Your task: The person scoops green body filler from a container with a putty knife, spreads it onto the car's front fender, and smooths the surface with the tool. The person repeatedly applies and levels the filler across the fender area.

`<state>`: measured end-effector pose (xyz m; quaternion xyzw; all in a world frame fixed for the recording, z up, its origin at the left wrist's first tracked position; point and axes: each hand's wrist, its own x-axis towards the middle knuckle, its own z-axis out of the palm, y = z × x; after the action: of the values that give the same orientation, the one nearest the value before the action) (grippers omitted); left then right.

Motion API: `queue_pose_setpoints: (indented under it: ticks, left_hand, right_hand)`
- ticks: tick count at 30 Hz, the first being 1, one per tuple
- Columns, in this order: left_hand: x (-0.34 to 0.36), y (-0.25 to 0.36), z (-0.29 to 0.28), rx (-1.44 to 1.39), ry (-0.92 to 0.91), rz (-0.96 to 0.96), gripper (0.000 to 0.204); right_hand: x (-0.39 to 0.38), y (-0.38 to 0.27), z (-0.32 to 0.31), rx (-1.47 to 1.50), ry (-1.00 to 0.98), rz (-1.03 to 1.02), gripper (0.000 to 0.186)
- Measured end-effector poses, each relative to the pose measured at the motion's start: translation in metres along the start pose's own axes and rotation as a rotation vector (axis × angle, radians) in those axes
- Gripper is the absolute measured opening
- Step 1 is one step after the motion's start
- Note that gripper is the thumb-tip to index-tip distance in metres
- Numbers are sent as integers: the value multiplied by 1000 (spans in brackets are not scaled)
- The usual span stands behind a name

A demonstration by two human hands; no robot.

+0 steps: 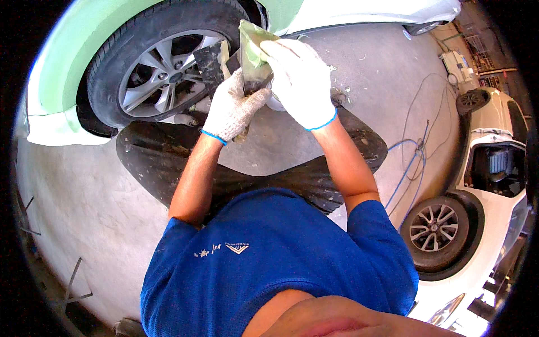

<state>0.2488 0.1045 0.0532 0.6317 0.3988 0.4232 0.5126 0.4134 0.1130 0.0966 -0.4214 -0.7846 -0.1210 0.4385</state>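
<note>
A flat, partly see-through piece smeared with light green paste (254, 53) stands tilted between my gloved hands, in front of the car wheel. My left hand (227, 115) is closed on its lower end, with the thumb across the front. My right hand (303, 81) has its fingers closed at the upper right edge; the palm side is hidden. Just left of the piece is a dark, stained flat plate (209, 66) with a pale strip beside it. Below my right hand, part of a small pale container (274, 103) shows.
The car wheel (168, 78) sits under a fender (62, 84) coated light green. A blue hose (409, 168) and thin cables loop over the grey floor (370, 67) at the right. Beyond them stands a white car (477, 191). Metal stands (73, 286) are at the lower left.
</note>
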Motion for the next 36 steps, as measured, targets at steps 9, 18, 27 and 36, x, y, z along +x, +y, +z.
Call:
queue_pose_setpoints:
  ticks: [9, 18, 27, 36]
  left_hand:
    - [-5, 10, -3, -117, -78, -42, 44]
    - [-1, 0, -6, 20, 122, 199, 45]
    - [33, -49, 9, 776, 467, 397, 74]
    - [-5, -57, 4, 66, 94, -129, 48]
  right_hand:
    - [17, 27, -20, 473, 125, 249, 23]
    - [-13, 55, -4, 464, 268, 586, 20]
    - [-24, 33, 25, 1474, 133, 1244, 35]
    - [-5, 61, -11, 981, 438, 853, 24]
